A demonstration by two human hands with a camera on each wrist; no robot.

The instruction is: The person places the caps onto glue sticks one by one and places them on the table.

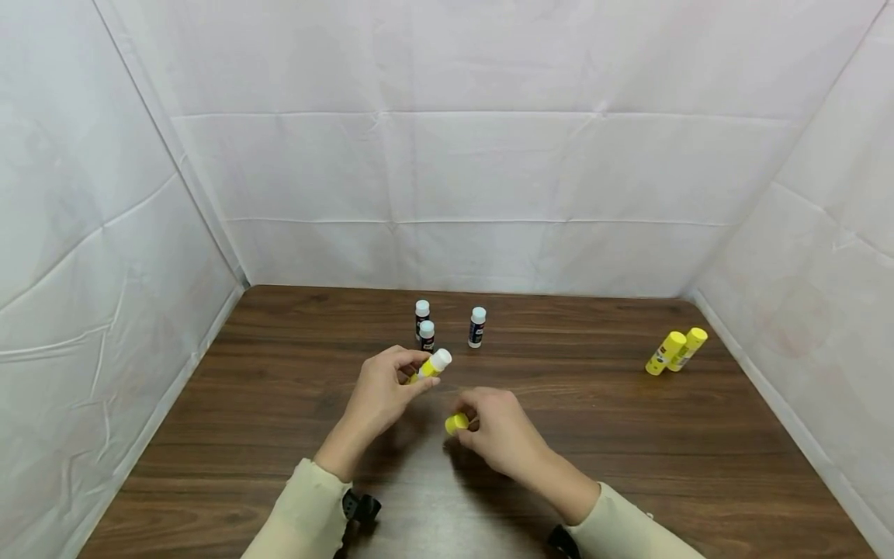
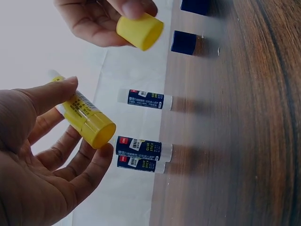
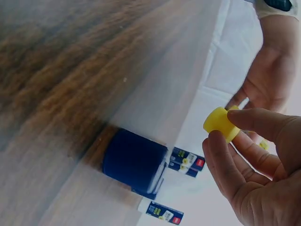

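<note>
In the head view my left hand [image 1: 377, 396] holds a yellow glue stick [image 1: 427, 366] tilted, its white end pointing up and away. The left wrist view shows the fingers and thumb around that stick's yellow body [image 2: 89, 117]. Lower and to the right, my right hand [image 1: 499, 431] pinches a yellow cap [image 1: 457, 423] between thumb and fingers, apart from the stick. Beyond the left hand stand several dark blue glue sticks [image 1: 477, 327] with white tops, two of them close together [image 1: 427, 335].
Two yellow-capped glue sticks [image 1: 665, 353] stand side by side at the table's right. Dark blue caps [image 2: 183, 42] sit on the wooden table [image 1: 573, 357], and one [image 3: 134, 157] is close to the right wrist camera. White cloth walls [image 1: 489, 171] border the back and sides.
</note>
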